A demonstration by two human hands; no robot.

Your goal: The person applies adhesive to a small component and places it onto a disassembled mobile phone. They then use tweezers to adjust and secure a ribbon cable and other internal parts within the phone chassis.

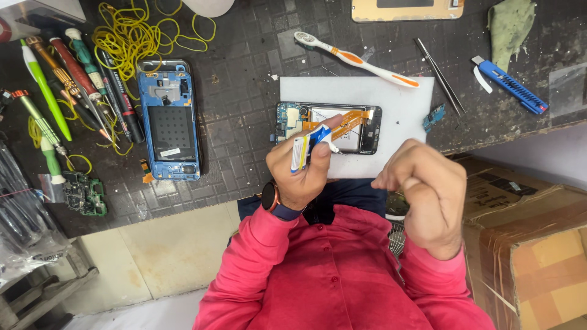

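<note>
My left hand [302, 168] grips a small white and blue tube [304, 148], its nozzle pointing toward the opened phone [327, 126]. That phone lies on a white mat [397, 110], its circuit board and orange flex cable exposed. Just right of the tube, my right hand [425, 189] hovers with fingers curled closed; whether something small is pinched in it is hidden. A watch sits on my left wrist.
A blue phone frame [169, 119] lies to the left beside screwdrivers [73, 79] and yellow rubber bands [131, 36]. A toothbrush [354, 59], tweezers [439, 76], a blue utility knife [510, 84] and a small green board [85, 192] are on the desk. Cardboard boxes [526, 244] stand at right.
</note>
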